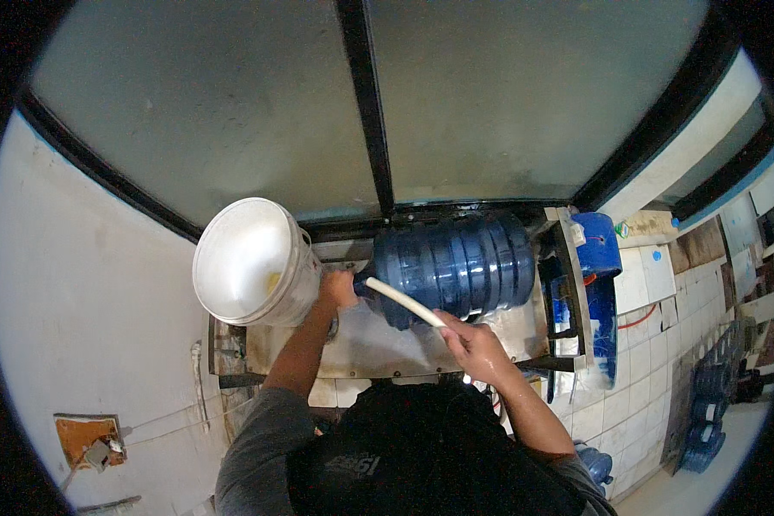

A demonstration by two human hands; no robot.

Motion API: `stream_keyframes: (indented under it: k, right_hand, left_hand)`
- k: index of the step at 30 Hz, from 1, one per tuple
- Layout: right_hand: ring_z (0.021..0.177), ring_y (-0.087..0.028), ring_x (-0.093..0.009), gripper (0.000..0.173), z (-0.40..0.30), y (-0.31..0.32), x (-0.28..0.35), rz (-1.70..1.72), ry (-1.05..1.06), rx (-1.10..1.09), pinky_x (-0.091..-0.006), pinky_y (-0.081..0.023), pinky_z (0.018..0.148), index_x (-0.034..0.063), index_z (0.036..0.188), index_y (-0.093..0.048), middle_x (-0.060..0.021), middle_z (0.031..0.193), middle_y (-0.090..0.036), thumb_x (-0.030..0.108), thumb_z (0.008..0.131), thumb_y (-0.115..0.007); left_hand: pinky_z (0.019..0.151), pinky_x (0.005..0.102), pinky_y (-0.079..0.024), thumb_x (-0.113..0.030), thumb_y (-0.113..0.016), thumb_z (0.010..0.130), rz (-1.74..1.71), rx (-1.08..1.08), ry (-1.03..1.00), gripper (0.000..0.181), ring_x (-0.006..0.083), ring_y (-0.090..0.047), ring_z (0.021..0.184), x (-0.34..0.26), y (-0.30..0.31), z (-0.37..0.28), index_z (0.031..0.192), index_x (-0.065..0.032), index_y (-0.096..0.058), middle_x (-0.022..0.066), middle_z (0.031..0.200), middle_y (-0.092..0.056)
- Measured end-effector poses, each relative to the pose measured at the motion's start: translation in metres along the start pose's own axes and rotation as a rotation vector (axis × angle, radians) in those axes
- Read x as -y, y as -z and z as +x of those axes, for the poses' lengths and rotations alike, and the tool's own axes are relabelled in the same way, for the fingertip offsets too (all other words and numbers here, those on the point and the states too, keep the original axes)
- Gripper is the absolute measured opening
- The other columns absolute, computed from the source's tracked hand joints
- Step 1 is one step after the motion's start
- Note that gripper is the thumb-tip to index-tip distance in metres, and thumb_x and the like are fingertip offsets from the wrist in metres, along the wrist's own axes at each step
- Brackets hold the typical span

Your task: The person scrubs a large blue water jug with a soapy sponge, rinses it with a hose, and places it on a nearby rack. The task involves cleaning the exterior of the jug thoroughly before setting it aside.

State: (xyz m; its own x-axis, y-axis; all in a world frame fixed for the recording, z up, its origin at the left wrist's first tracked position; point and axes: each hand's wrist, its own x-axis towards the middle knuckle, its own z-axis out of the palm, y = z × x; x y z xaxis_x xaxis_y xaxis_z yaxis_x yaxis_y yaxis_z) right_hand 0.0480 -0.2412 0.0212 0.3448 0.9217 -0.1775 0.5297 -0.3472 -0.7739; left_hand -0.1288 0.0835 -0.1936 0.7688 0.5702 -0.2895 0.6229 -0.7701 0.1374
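Observation:
A large ribbed blue plastic water bottle [455,261] lies on its side on a wet metal work surface [387,351], its neck pointing left. My left hand [340,288] grips the bottle at its neck, and the fingertips are partly hidden. In my right hand [478,348] is a slightly curved cream-coloured tube or rod [403,302]. Its far end reaches over the bottle's shoulder near the neck; whether they touch, I cannot tell. Just left of my left hand stands a white plastic bucket [306,290], with something yellow inside near its wall.
Dark-framed glass panels [477,116] rise behind the work surface. A metal frame [571,290] bounds its right end, with blue plastic containers [596,242] beyond. Several more blue bottles [706,413] stand at the lower right. A white wall [103,290] closes the left side.

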Motion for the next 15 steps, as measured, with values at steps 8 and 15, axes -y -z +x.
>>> stream_keyframes:
  k: [8,15]
  right_hand:
    - [0.117,-0.067,-0.024,0.037,-0.021,0.047,-0.033,0.178,-0.066,-0.292,-0.0334,-0.051,0.099,0.0017,0.137,-0.061,-0.0211,0.129,-0.068,0.017,0.104,-0.056]
    - [0.121,-0.064,-0.027,0.039,-0.039,0.085,-0.111,0.165,-0.214,-0.639,-0.0345,-0.048,0.103,-0.0063,0.136,-0.058,-0.0244,0.128,-0.067,0.016,0.105,-0.053]
  left_hand:
    - [0.083,0.0452,-0.058,-0.024,-0.088,0.059,-0.267,0.377,-0.176,0.058,0.0341,-0.073,0.095,0.009,0.019,0.028,0.106,0.0033,-0.069,0.0224,0.101,-0.074]
    - [0.088,0.0512,-0.056,-0.023,-0.085,0.063,-0.079,0.029,-0.029,0.086,0.0432,-0.069,0.103,0.001,-0.012,0.008,0.140,-0.0063,-0.051,0.0270,0.109,-0.071]
